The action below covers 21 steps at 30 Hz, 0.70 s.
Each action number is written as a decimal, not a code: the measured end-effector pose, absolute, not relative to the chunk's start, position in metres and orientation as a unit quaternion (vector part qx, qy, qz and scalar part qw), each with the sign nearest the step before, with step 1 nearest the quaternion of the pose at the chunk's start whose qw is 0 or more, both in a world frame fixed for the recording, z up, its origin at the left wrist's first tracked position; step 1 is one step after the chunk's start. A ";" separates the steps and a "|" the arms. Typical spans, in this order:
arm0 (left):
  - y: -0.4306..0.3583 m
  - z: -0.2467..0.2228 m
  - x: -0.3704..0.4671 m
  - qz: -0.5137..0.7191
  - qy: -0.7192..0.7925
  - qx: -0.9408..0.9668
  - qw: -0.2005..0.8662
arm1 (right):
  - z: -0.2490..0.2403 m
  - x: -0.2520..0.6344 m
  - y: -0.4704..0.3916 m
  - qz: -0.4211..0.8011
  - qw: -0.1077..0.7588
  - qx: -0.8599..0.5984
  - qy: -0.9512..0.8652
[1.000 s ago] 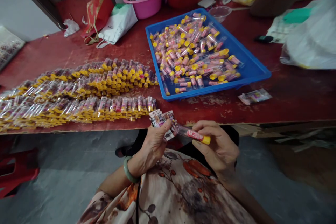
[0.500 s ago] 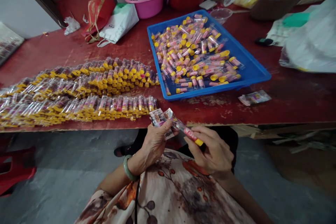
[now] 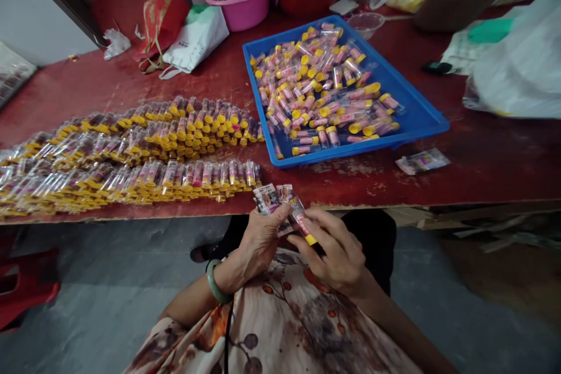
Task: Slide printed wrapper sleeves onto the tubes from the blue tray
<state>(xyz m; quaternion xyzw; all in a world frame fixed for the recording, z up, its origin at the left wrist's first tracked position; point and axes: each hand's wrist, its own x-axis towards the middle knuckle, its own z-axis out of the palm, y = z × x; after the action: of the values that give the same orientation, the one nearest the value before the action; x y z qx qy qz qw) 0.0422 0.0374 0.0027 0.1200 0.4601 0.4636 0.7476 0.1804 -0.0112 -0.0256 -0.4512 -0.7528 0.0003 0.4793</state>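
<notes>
My left hand (image 3: 262, 238) is closed on a small bunch of printed cards (image 3: 266, 198), thumb on top, just off the table's front edge. Between my two hands lies a clear tube with a yellow cap (image 3: 303, 224) and a pink-red label. My right hand (image 3: 335, 249) pinches this tube near its capped end. The tube's far end meets another printed card (image 3: 284, 192) by my left thumb; whether that card is inside the tube I cannot tell.
A blue tray (image 3: 421, 123) holds many loose yellow-capped tubes. Stacked rows of tubes (image 3: 188, 175) fill the table's left side. A flat printed packet (image 3: 423, 161) lies right of the tray. Behind stand a pink basin (image 3: 245, 11), bags and a brown container (image 3: 460, 9).
My right hand has moved left, bringing the tube closer to my left hand and standing it more steeply. The cards have shifted slightly in my left hand.
</notes>
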 end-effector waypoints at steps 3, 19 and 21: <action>0.039 0.005 0.039 0.465 0.451 0.117 0.753 | -0.017 0.187 -0.011 0.181 0.482 -0.421 -0.747; 0.031 0.008 0.038 0.465 0.441 0.142 0.754 | -0.031 0.175 -0.025 0.015 0.488 -0.433 -0.758; 0.030 0.008 0.038 0.477 0.443 0.143 0.745 | -0.032 0.172 -0.025 -0.018 0.485 -0.462 -0.742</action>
<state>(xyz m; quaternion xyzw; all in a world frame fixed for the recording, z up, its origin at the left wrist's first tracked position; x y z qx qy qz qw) 0.0382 0.0302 0.0082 0.1432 0.4431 0.4771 0.7453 0.1723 -0.0255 -0.0324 -0.4622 -0.7423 -0.0180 0.4849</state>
